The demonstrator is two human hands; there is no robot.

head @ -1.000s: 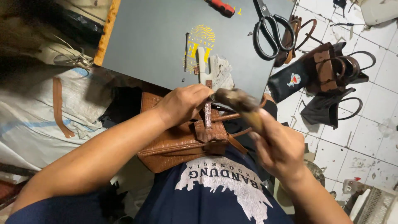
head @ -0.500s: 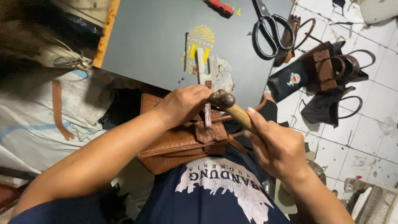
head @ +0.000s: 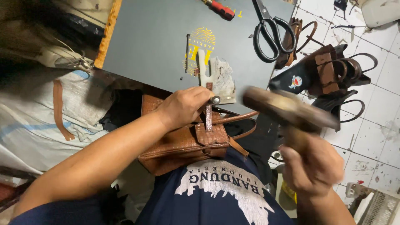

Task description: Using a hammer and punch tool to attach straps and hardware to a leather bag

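A brown textured leather bag (head: 183, 143) rests on my lap against the edge of a dark grey work board (head: 158, 41). My left hand (head: 183, 106) pinches a small metal punch (head: 214, 100) upright on the bag's narrow strap (head: 208, 121). My right hand (head: 310, 164) grips a wooden-handled hammer (head: 287, 108), which is blurred and raised to the right of the punch, clear of it.
On the board lie black scissors (head: 271, 31), a red-handled tool (head: 218, 8) and a pale scrap (head: 218, 81). Dark leather pieces and straps (head: 329, 71) are piled on the white tiled floor at right. A white sack (head: 37, 112) with a brown strip lies at left.
The hammer head was down at the punch half a second ago; it has now swung up and to the right. My left hand keeps the punch on the strap.
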